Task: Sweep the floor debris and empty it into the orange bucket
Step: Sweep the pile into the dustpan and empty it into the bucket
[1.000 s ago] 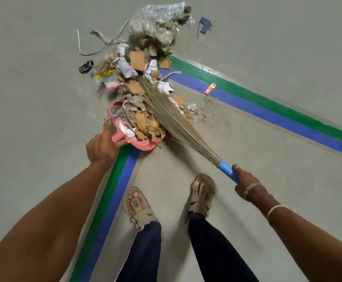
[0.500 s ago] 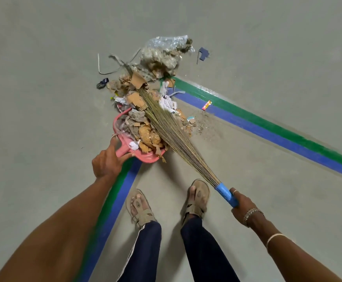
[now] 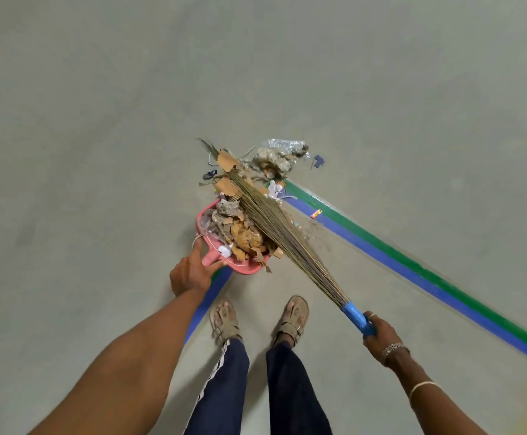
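Note:
A pink dustpan (image 3: 245,267) sits on the grey floor, heaped with cardboard scraps and paper. My left hand (image 3: 191,273) grips its handle. My right hand (image 3: 381,335) grips the blue handle of a grass broom (image 3: 274,221), whose bristles lie across the pan and reach into the debris pile (image 3: 243,174) beyond it. A clump of clear plastic and fluff (image 3: 279,155) lies at the far end of the pile. No orange bucket is in view.
Green and blue tape lines (image 3: 412,271) cross the floor to the right, with another blue strip (image 3: 207,296) under my left arm. A small wrapper (image 3: 316,213) and a dark scrap (image 3: 318,160) lie apart. My sandalled feet (image 3: 259,318) stand just behind the pan.
The view has pulled back and upward, so the pile sits farther away. The broom tip has swept further out past the pile. Both hands keep their grips.

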`<state>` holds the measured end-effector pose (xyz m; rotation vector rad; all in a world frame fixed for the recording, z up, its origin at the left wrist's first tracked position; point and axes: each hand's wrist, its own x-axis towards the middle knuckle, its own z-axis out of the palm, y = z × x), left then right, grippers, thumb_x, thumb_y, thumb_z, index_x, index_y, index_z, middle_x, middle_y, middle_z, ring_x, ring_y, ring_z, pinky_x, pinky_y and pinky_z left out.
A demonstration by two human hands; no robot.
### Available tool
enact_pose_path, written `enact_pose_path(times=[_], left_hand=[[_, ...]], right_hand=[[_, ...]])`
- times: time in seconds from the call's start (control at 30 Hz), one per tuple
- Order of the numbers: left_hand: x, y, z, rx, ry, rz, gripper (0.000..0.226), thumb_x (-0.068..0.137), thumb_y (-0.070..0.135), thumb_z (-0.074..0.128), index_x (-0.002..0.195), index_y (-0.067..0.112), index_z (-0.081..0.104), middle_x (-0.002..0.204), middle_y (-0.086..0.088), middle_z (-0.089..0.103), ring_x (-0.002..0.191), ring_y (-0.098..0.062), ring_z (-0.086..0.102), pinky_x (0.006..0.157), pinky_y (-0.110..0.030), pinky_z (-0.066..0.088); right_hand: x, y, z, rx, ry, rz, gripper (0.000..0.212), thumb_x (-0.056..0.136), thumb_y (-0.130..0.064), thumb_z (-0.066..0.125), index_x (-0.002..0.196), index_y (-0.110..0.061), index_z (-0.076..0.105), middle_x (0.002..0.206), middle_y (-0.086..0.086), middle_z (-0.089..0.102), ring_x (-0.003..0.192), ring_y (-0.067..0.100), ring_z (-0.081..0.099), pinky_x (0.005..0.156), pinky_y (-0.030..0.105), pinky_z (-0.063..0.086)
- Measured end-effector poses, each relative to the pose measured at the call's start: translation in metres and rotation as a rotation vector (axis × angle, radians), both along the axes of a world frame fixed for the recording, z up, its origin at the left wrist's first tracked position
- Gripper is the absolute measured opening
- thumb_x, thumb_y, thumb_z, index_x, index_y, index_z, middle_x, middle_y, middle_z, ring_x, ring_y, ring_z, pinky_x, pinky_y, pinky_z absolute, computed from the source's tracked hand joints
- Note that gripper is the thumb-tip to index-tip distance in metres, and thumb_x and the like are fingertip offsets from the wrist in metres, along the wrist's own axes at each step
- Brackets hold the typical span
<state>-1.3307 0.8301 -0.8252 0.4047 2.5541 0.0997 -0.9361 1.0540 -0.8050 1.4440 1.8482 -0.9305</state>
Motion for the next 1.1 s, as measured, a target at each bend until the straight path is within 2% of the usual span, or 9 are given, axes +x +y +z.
enact_pose_path(times=[0.13, 0.3, 0.5, 0.6, 0.73, 0.9, 1.0, 1.1], left_hand=[[0.004, -0.014, 0.066, 0.04, 0.018, 0.042, 0.085, 0.076, 0.081, 0.061, 0.144, 0.039, 0.033, 0.105, -0.007, 0.072, 0.089, -0.033, 0.067, 0.067, -0.032, 0.045], [0.007, -0.037, 0.133, 0.072, 0.029, 0.12, 0.095, 0.072, 0.082, 0.063, 0.148, 0.043, 0.023, 0.101, -0.01, 0.071, 0.087, -0.034, 0.067, 0.075, -0.039, 0.056], [0.032, -0.061, 0.191, 0.083, 0.078, 0.19, 0.091, 0.069, 0.085, 0.062, 0.144, 0.046, 0.028, 0.103, -0.008, 0.071, 0.087, -0.033, 0.067, 0.07, -0.035, 0.053], [0.054, -0.07, 0.208, 0.068, 0.093, 0.229, 0.094, 0.071, 0.084, 0.061, 0.148, 0.042, 0.028, 0.109, -0.009, 0.071, 0.091, -0.033, 0.067, 0.071, -0.035, 0.052], [0.087, -0.08, 0.228, 0.088, 0.138, 0.303, 0.096, 0.072, 0.086, 0.057, 0.15, 0.04, 0.026, 0.113, -0.009, 0.071, 0.094, -0.034, 0.067, 0.072, -0.035, 0.052], [0.128, -0.106, 0.246, 0.073, 0.157, 0.447, 0.099, 0.072, 0.086, 0.057, 0.153, 0.041, 0.023, 0.118, -0.011, 0.07, 0.1, -0.036, 0.066, 0.074, -0.036, 0.049], [0.153, -0.127, 0.252, 0.055, 0.174, 0.538, 0.097, 0.07, 0.088, 0.058, 0.15, 0.043, 0.026, 0.115, -0.01, 0.07, 0.097, -0.036, 0.067, 0.07, -0.034, 0.047], [0.179, -0.154, 0.256, 0.058, 0.181, 0.638, 0.096, 0.069, 0.087, 0.061, 0.147, 0.044, 0.028, 0.11, -0.01, 0.071, 0.094, -0.036, 0.067, 0.07, -0.036, 0.052]], right_hand=[[-0.001, -0.005, 0.053, 0.057, 0.042, 0.023, 0.042, 0.083, 0.001, 0.06, 0.119, -0.02, 0.057, 0.099, 0.006, 0.064, 0.085, 0.023, 0.06, 0.073, 0.031, 0.045], [-0.004, 0.001, 0.106, 0.078, 0.078, 0.058, 0.045, 0.077, 0.006, 0.061, 0.112, -0.023, 0.056, 0.094, 0.008, 0.066, 0.083, 0.027, 0.061, 0.07, 0.031, 0.046], [-0.004, 0.027, 0.145, 0.092, 0.132, 0.154, 0.049, 0.074, 0.005, 0.061, 0.107, -0.032, 0.053, 0.095, 0.005, 0.067, 0.086, 0.025, 0.062, 0.071, 0.03, 0.045], [0.0, 0.041, 0.152, 0.085, 0.157, 0.208, 0.048, 0.075, 0.001, 0.057, 0.11, -0.032, 0.054, 0.097, 0.003, 0.066, 0.084, 0.022, 0.063, 0.067, 0.03, 0.05], [0.0, 0.064, 0.157, 0.094, 0.234, 0.3, 0.049, 0.075, 0.002, 0.057, 0.118, -0.022, 0.061, 0.094, 0.004, 0.067, 0.082, 0.022, 0.065, 0.071, 0.031, 0.052], [-0.017, 0.073, 0.177, 0.069, 0.285, 0.434, 0.048, 0.074, 0.005, 0.058, 0.111, -0.026, 0.059, 0.091, 0.006, 0.068, 0.083, 0.024, 0.065, 0.073, 0.031, 0.051], [-0.03, 0.074, 0.178, 0.058, 0.295, 0.521, 0.05, 0.074, 0.007, 0.058, 0.117, -0.018, 0.062, 0.092, 0.007, 0.067, 0.083, 0.024, 0.062, 0.072, 0.028, 0.046], [-0.044, 0.07, 0.173, 0.042, 0.296, 0.604, 0.051, 0.073, 0.008, 0.058, 0.118, -0.014, 0.064, 0.093, 0.007, 0.067, 0.083, 0.025, 0.062, 0.072, 0.027, 0.048]])
